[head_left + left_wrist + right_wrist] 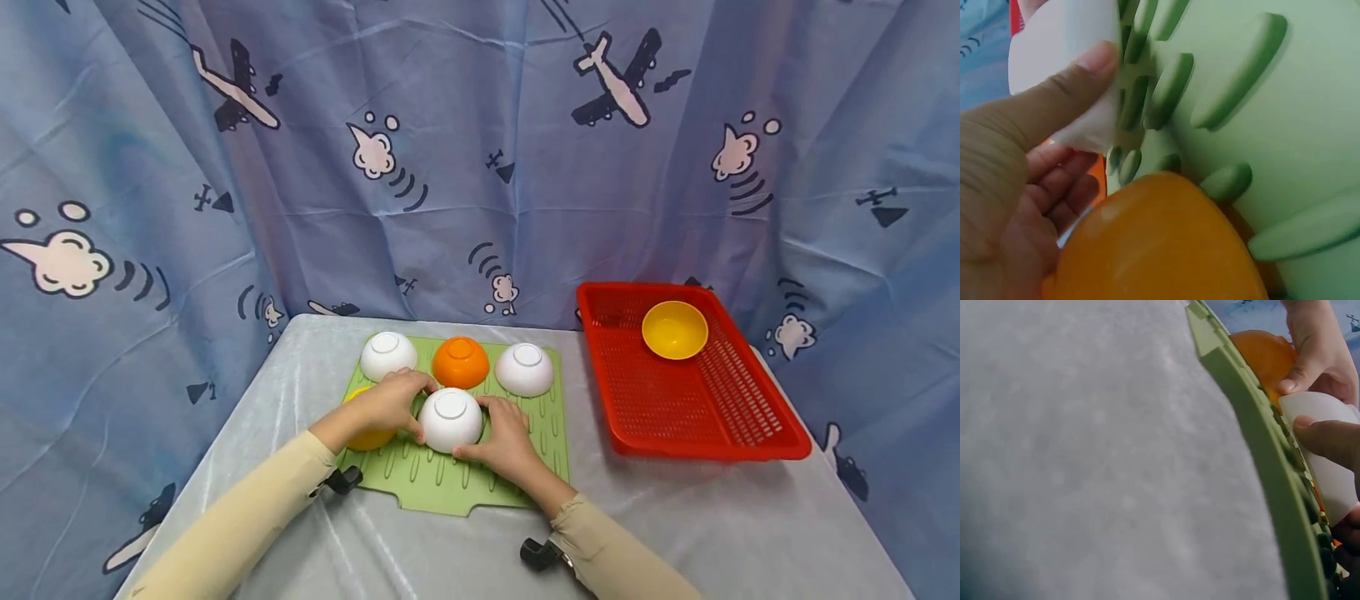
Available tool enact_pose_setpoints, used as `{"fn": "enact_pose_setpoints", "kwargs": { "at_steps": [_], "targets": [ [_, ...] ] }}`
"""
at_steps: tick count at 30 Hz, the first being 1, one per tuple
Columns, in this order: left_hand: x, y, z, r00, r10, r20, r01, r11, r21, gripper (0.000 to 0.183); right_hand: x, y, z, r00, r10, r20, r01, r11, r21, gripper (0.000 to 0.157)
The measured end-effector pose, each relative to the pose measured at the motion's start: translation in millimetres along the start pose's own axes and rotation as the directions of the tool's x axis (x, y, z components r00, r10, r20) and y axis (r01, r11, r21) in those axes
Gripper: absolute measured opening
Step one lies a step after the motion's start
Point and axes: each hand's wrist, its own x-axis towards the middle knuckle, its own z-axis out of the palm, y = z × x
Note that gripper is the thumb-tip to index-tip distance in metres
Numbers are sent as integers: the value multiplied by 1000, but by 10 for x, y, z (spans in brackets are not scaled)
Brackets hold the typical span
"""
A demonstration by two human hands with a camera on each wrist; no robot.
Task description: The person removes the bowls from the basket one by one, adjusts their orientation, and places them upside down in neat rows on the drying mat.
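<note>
A white bowl (450, 421) sits upside down near the middle of a green ridged drying mat (438, 496). My left hand (390, 404) grips its left side, thumb near the front rim and fingers curled behind. From the right, my right hand (506, 437) holds the same bowl between thumb and fingers. Close up, the left thumb (1079, 81) presses on the white wall near its rim. The right thumb (1325, 437) lies along the bowl's side. Partly hidden under my left wrist is an upturned yellow bowl (367, 439), which looks orange in the left wrist view.
Along the mat's back row stand an upturned white bowl (388, 358), an orange bowl (461, 364) and another white bowl (525, 371). To the right, a red basket (611, 400) holds a yellow bowl (675, 331). A patterned curtain (465, 167) hangs behind the table (360, 550).
</note>
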Motion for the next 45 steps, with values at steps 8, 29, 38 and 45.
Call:
{"fn": "enact_pose_setpoints", "kwargs": {
  "at_steps": [8, 29, 38, 45],
  "targets": [
    [45, 72, 16, 999, -23, 28, 22, 999, 46, 73, -7, 29, -1, 1000, -16, 11, 16, 998, -60, 90],
    [15, 279, 41, 993, -4, -115, -40, 927, -373, 47, -20, 84, -70, 993, -114, 44, 120, 978, -168, 89],
    [-32, 295, 97, 983, -153, -100, 97, 898, -428, 46, 8, -97, -334, 972, -146, 184, 182, 963, -199, 79],
    [-44, 299, 122, 977, -186, -101, 121, 883, -454, 48, 90, -464, -1364, 890, -267, 369, 358, 911, -205, 71]
  ]
}}
